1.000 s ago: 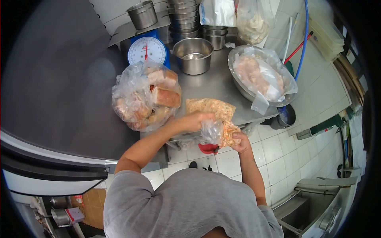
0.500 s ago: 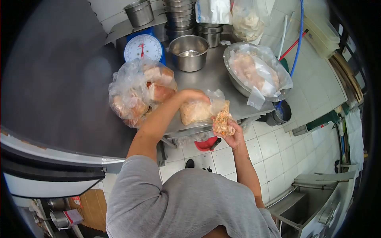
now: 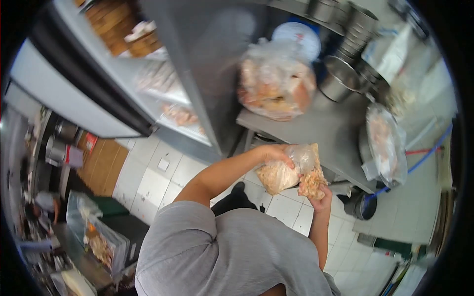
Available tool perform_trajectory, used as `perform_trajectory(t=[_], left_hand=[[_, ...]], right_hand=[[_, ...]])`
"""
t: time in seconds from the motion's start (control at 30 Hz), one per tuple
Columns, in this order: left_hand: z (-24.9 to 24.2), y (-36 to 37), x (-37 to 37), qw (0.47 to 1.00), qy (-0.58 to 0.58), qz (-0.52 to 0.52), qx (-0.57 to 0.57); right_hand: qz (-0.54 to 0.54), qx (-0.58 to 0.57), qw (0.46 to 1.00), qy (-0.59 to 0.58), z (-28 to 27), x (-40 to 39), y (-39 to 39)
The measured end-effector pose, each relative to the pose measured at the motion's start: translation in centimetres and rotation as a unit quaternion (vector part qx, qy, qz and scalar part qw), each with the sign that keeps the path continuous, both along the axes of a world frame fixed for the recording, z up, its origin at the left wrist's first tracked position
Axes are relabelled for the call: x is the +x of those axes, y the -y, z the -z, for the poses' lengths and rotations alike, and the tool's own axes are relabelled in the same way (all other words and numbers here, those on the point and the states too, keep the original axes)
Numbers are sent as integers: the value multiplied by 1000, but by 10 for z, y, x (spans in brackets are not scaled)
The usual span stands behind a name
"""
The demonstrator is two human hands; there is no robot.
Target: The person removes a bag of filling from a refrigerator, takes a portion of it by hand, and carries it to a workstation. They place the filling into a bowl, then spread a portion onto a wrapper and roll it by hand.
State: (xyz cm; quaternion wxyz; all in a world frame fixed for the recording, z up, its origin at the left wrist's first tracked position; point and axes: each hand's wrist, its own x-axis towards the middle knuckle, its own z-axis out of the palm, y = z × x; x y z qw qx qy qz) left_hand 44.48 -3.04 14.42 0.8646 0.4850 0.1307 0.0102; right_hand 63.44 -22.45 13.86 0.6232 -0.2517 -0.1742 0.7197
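Note:
My left hand point(image 3: 277, 155) is closed on the upper part of a clear plastic bag of pale, shredded-looking food point(image 3: 276, 178). Held up by my right hand point(image 3: 321, 198) is a smaller clear bag of chopped food with orange bits point(image 3: 311, 181). The two bags meet in front of my chest, over the floor and just off the steel table point(image 3: 328, 121). On that table, beyond my left hand, sits a large plastic bag of orange-brown and pale pieces point(image 3: 276, 93).
A tall refrigerator stands open at the left, with packed food on its shelf point(image 3: 185, 132). A dial scale point(image 3: 296, 40), steel pot point(image 3: 339, 79) and a bag-lined bowl point(image 3: 364, 143) are on the table. A dark bucket point(image 3: 363, 207) stands below. Another person point(image 3: 47, 204) is far left.
My view and body have turned left, bringing the refrigerator's inside into sight. The shredded-food bag has been lifted off the table by my left hand; my right hand keeps its bag.

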Motion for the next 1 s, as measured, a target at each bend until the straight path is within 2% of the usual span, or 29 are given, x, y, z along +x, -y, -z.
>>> perform_trajectory(t=[0.07,0.1,0.17,0.23,0.3,0.37,0.5,0.53,0.6,0.7,0.73,0.8,0.83,0.87,0.9,1.0], left_hand=[[15,11,-54,998,8,-56,-28],[15,15,-84,995,-46,-80,-29],[35,23,-140,991,-25,-106,-80],[36,36,-202,979,-43,-179,-90],[56,42,-259,968,-74,-217,-104],[83,46,-311,956,-59,-271,-97],[91,21,-377,928,-79,-337,-141],[91,7,-385,920,-81,-368,-109],[96,-36,-386,903,-78,-421,-40],[116,-124,-369,874,-92,-414,237],[115,-154,-358,856,-198,-364,309],[114,-203,-325,767,-393,-248,443],[137,-206,-299,689,-352,-322,546],[159,-209,-272,579,-323,-389,639],[172,-211,-246,537,-296,-414,672],[178,-210,-197,534,-255,-400,700]], right_hand=[[-60,17,998,-22,-4,-26,-13],[-91,31,995,-21,-4,-35,-20],[-126,43,991,-33,-1,-52,-34],[-121,25,991,-44,5,-63,-45],[-105,-12,992,-73,2,-78,-57],[-104,-27,992,-71,11,-92,-69],[-55,-81,994,-49,34,-127,-87],[-32,-96,994,-36,38,-138,-92],[-60,-76,995,-25,36,-164,-100],[-35,-83,995,-41,47,-192,-105],[-30,-87,994,-55,50,-200,-104],[-11,-83,993,-79,56,-213,-101],[3,-78,993,-90,62,-217,-95],[16,-72,992,-101,68,-222,-90],[47,-93,989,-105,73,-231,-85],[92,-126,984,-89,102,-240,-72]])
